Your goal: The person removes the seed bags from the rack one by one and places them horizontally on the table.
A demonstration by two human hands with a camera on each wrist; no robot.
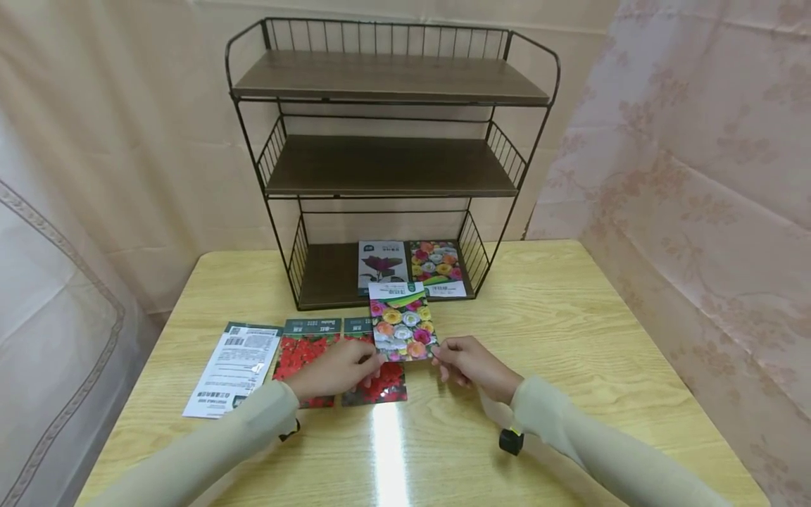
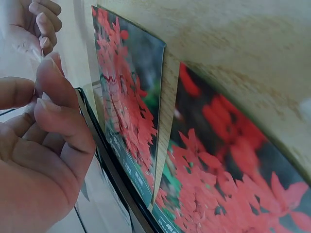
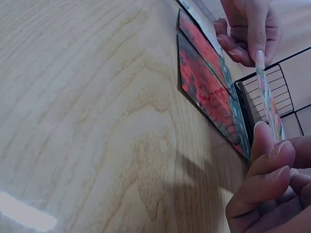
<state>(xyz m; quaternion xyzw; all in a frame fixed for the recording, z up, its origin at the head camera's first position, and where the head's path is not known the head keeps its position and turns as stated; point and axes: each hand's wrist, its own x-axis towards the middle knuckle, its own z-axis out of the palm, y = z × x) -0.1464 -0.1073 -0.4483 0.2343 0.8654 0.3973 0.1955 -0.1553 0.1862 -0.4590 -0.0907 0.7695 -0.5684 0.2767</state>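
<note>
Both hands hold a seed packet with multicoloured flowers above the table, in front of the rack. My left hand pinches its lower left corner, and my right hand pinches the lower right corner. In the right wrist view the held packet shows nearly edge-on between the two hands. Beneath it lie two red-flower packets, the right one partly covered. On the rack's bottom shelf rest a packet with a dark purple plant and another multicoloured flower packet.
A three-tier rack with dark wooden shelves and black wire sides stands at the back of the wooden table. A white packet with printed text lies at the left. Curtains hang behind and beside the table.
</note>
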